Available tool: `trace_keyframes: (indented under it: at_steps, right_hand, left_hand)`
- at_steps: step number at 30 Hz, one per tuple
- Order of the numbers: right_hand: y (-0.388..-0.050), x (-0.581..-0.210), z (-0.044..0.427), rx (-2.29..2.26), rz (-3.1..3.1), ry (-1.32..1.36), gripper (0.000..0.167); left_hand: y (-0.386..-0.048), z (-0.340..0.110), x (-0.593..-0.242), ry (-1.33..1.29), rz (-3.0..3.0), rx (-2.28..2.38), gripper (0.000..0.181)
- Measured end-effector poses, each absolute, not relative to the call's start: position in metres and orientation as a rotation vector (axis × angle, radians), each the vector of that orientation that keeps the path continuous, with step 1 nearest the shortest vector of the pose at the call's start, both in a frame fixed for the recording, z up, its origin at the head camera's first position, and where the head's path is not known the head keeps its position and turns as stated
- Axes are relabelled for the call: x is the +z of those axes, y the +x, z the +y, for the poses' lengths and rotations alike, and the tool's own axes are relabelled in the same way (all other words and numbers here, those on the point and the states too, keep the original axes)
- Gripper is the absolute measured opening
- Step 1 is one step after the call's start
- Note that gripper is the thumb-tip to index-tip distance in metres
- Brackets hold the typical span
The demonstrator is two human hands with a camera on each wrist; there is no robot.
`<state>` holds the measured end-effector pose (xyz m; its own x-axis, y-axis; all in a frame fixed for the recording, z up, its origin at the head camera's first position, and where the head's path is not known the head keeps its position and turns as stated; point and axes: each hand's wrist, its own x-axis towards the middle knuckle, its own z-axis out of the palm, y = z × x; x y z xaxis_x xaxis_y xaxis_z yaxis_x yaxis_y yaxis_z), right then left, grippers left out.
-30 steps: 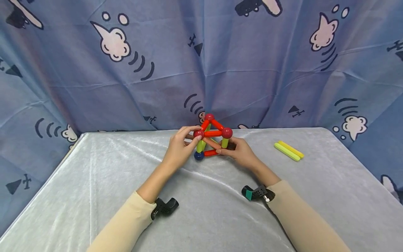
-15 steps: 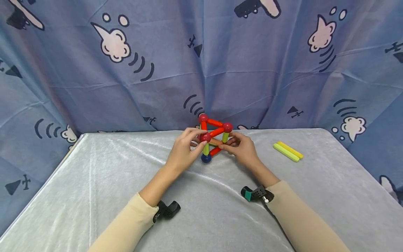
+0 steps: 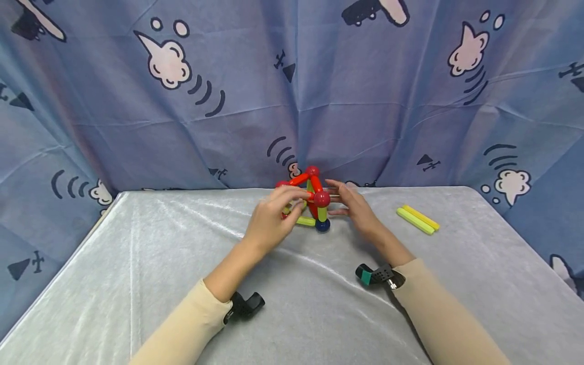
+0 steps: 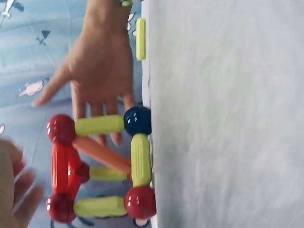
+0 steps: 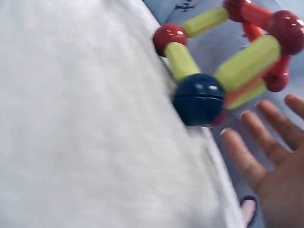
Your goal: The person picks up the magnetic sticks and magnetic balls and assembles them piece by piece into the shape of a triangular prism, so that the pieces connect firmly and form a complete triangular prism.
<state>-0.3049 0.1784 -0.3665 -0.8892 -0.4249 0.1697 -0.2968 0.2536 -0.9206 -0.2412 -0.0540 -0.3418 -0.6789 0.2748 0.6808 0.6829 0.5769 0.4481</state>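
Note:
A triangular frame of magnetic rods and balls (image 3: pixel 322 198) stands on the table at the back middle. It has red rods on top, yellow-green uprights, red balls and a dark blue ball (image 5: pixel 198 99) at a lower corner. An orange rod (image 4: pixel 102 154) slants across one side. My left hand (image 3: pixel 270 218) is at the frame's left front, hiding part of it in the head view; in the left wrist view its loosely bent fingers (image 4: pixel 26 192) are apart from the balls. On the right, my right hand (image 3: pixel 358 210) is spread close beside the frame, holding nothing.
Two loose rods, one yellow-green (image 3: pixel 415 221) and one yellow (image 3: pixel 422 216), lie side by side to the right. A pale cloth (image 3: pixel 315 309) covers the table, and a patterned blue curtain (image 3: pixel 347 101) hangs along its back edge.
The frame has been turned, so its blue ball has gone from the left front to the right front. Both hands have let go, and the right fingers have straightened.

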Motion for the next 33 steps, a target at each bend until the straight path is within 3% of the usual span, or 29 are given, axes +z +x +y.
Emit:
trace_keyframes:
  at_steps: [3,7,10,18,26,33]
  right_hand:
    - [-0.303,-0.357,0.184,-1.626,2.567,-0.739,0.054]
    - [-0.298,-0.347,0.184,-1.432,2.731,-0.778,0.07]
    - [-0.294,-0.344,0.182,-1.373,2.785,-0.81,0.069]
    - [-0.294,-0.346,0.182,-1.396,2.778,-0.772,0.049]
    - [-0.3,-0.343,0.191,-1.333,2.766,-0.74,0.052]
    - [-0.304,-0.33,0.233,-1.263,2.83,-0.727,0.052]
  left_hand:
    - [-0.246,-0.058,-0.342,-0.556,-2.34,-1.008,0.04]
    - [-0.25,-0.06,-0.349,-0.43,-2.529,-1.112,0.056]
    - [-0.253,-0.06,-0.353,-0.44,-2.496,-1.211,0.049]
    - [-0.254,-0.063,-0.356,-0.468,-2.38,-1.263,0.04]
    - [-0.255,-0.066,-0.356,-0.509,-2.363,-1.234,0.038]
    - [-0.256,-0.067,-0.355,-0.54,-2.349,-1.241,0.038]
